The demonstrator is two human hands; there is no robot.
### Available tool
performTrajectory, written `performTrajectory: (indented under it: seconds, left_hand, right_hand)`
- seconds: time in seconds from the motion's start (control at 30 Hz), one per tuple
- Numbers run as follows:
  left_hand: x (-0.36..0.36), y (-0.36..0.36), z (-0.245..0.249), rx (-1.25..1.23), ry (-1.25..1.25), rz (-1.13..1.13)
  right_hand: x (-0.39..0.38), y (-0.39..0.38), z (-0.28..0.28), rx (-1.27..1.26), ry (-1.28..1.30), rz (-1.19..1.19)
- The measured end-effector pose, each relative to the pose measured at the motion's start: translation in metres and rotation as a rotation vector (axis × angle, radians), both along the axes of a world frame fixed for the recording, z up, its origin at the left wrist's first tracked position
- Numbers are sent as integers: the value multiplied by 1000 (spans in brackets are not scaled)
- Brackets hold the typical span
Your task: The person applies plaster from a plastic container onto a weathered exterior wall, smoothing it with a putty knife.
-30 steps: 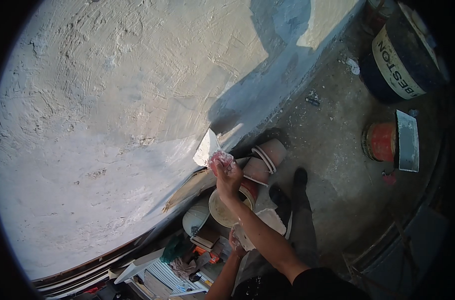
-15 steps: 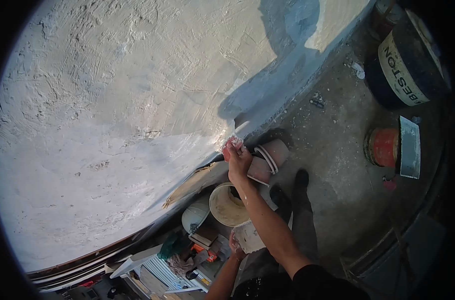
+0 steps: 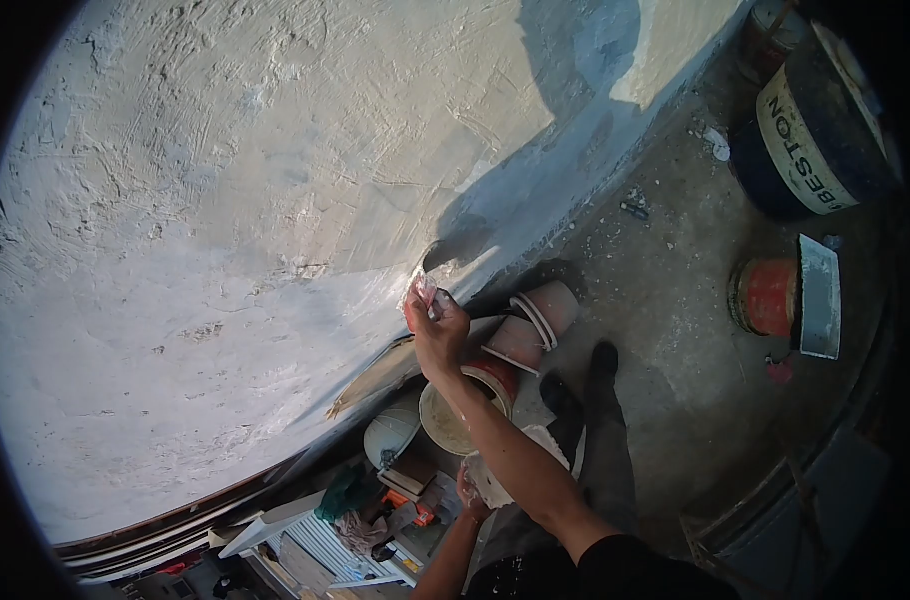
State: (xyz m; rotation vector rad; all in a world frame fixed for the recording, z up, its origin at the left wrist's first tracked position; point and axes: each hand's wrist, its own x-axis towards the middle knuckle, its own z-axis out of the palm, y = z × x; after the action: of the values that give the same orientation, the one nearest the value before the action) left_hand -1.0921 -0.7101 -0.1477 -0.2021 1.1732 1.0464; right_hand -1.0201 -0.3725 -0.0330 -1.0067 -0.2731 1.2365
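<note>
My right hand (image 3: 441, 335) is closed around a red-handled putty knife (image 3: 415, 305), smeared white, whose thin blade meets the lower part of the rough, plastered wall (image 3: 225, 200). Lower down, my left hand (image 3: 471, 492) grips the edge of a whitish, plaster-coated board (image 3: 493, 486). My right forearm crosses over part of that board. Below the right hand stands a round bucket (image 3: 440, 420) with a pale inside, partly covered by the forearm.
Pinkish buckets (image 3: 550, 305) lie by the wall's foot. A dark BESTON drum (image 3: 805, 140) and a red bucket (image 3: 768, 297) with a grey tray (image 3: 820, 297) stand on the right. A torn cardboard-like strip (image 3: 375, 375) sits along the wall base. Clutter fills the lower left.
My right hand and the putty knife have moved left and slightly down along the wall. The left hand with the board has stayed nearly in place.
</note>
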Motion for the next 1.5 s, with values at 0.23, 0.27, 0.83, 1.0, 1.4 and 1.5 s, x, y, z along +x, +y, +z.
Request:
performTrajectory:
  seconds: [0.23,0.27,0.83,1.0,1.4,1.5]
  left_hand:
    - [16,12,20,71,97,-72]
    - [15,12,18,41,77,-45]
    - [2,2,10,-104,-12,-37]
    - [4,6,14,-118,31,-43]
    - [4,11,20,-89,-31,14]
    - [3,7,16,-61,-65,19]
  right_hand:
    - [11,-31,27,-66,136,-26]
    - [11,-36,10,-59,153,-71]
    - [16,-11,-44,-202,193,-99]
    - [15,-8,-28,-156,270,-118]
    - [11,-3,8,-50,262,-59]
    - [10,-14,17,-20,144,1]
